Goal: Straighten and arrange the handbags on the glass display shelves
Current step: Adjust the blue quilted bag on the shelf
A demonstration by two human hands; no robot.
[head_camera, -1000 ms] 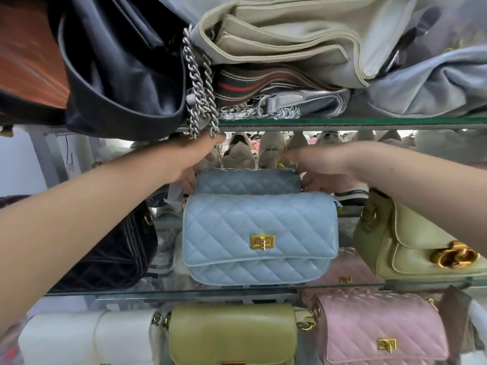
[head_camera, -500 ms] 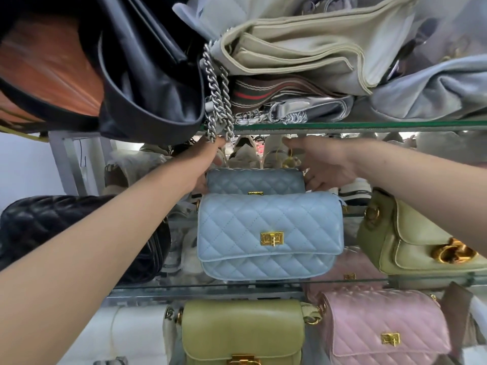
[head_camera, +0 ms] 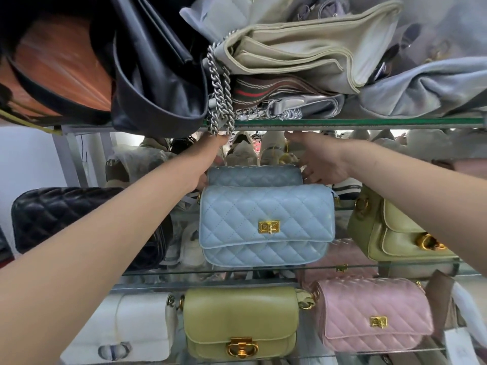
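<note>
Left hand [head_camera: 208, 164] is at the left end of the rear blue bag [head_camera: 253, 175], which sits on the middle glass shelf [head_camera: 184, 272]. Its fingers are hidden behind the bag, so the grip cannot be determined. Right hand [head_camera: 321, 164] is spread wide with the fingers lightly bent, tips touching the bag's right end, thumb raised, nothing clasped. Black bag [head_camera: 158, 75] overhangs the upper shelf. Front blue bag [head_camera: 266, 225] stands directly before the rear one, covering its lower part. Silver chain [head_camera: 220, 101] dangles just above the left hand.
</note>
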